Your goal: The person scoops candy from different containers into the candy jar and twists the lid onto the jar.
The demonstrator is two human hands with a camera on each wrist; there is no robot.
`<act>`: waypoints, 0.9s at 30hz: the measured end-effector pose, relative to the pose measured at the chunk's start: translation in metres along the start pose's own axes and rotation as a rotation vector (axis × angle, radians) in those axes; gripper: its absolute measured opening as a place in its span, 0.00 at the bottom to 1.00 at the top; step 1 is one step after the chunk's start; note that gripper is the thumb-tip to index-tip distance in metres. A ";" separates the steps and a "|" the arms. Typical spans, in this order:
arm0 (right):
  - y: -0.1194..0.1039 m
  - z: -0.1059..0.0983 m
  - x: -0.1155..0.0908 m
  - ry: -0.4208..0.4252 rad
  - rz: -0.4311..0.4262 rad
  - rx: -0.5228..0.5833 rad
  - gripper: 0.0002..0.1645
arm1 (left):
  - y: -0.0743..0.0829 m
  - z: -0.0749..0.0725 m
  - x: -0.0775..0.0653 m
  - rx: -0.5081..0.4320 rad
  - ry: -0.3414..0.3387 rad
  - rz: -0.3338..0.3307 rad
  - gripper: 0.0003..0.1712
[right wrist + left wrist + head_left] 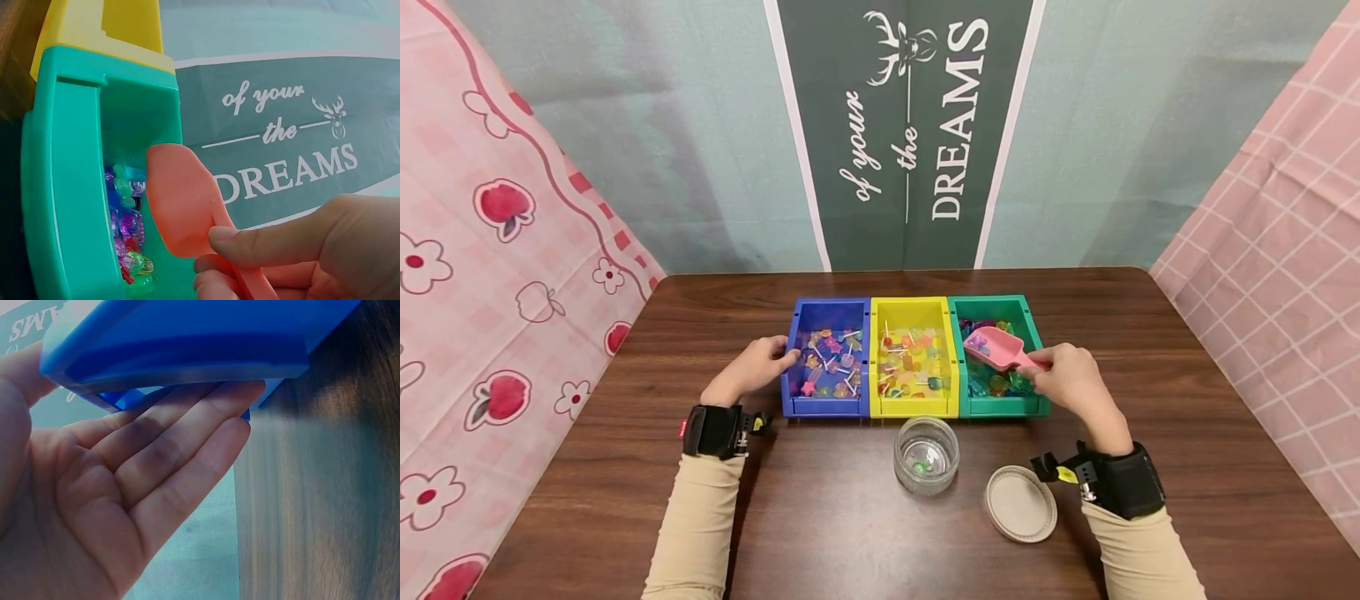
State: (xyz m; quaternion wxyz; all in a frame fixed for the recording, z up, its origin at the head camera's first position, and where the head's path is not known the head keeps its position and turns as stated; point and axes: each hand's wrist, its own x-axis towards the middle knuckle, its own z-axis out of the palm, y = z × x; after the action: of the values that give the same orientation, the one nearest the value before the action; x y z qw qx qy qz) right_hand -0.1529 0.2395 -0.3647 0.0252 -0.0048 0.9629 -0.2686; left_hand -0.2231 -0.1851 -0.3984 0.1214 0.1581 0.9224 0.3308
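Note:
My right hand (1070, 377) pinches the handle of a pink scoop (992, 347), thumb on top in the right wrist view. The scoop is over the green bin (1042, 406), with small purple and blue pieces in its bowl. Beneath it lie shiny translucent charms (130, 222) in several colours. At the far left, my left hand (751, 369) holds the side of the blue bin (826, 407); its thumb is at the rim, and its fingers (181, 456) reach along the bin's outside. Between these stands a yellow bin (913, 407).
A clear glass jar (927, 456) with a little green piece at its bottom stands before the yellow bin. Its round pale lid (1020, 504) lies to the right, near the right wrist. Candy-like charms and lollipops fill the blue and yellow bins. A curtain (737, 142) hangs behind the table.

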 end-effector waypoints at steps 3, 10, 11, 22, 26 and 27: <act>0.003 -0.001 0.000 -0.006 -0.004 0.017 0.26 | 0.000 0.000 0.000 0.000 -0.001 0.003 0.17; 0.006 -0.001 0.000 0.001 -0.004 0.029 0.26 | -0.001 0.000 0.000 0.006 0.004 0.007 0.16; 0.006 -0.002 0.000 0.004 -0.005 0.031 0.26 | -0.001 0.000 0.000 0.006 0.004 0.007 0.16; 0.010 -0.010 -0.004 -0.012 -0.035 0.059 0.24 | -0.002 0.000 -0.001 0.009 -0.001 0.001 0.17; 0.009 -0.015 -0.006 -0.027 -0.070 0.066 0.23 | -0.001 -0.001 -0.001 0.009 0.000 0.003 0.17; 0.009 -0.017 -0.007 -0.031 -0.076 0.067 0.22 | -0.001 -0.001 -0.001 0.011 0.001 0.004 0.17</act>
State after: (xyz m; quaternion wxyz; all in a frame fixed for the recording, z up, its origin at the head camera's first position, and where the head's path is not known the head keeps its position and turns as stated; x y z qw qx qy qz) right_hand -0.1469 0.2563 -0.3551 0.0303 -0.0447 0.9519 -0.3015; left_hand -0.2229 -0.1866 -0.3985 0.1196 0.1605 0.9239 0.3262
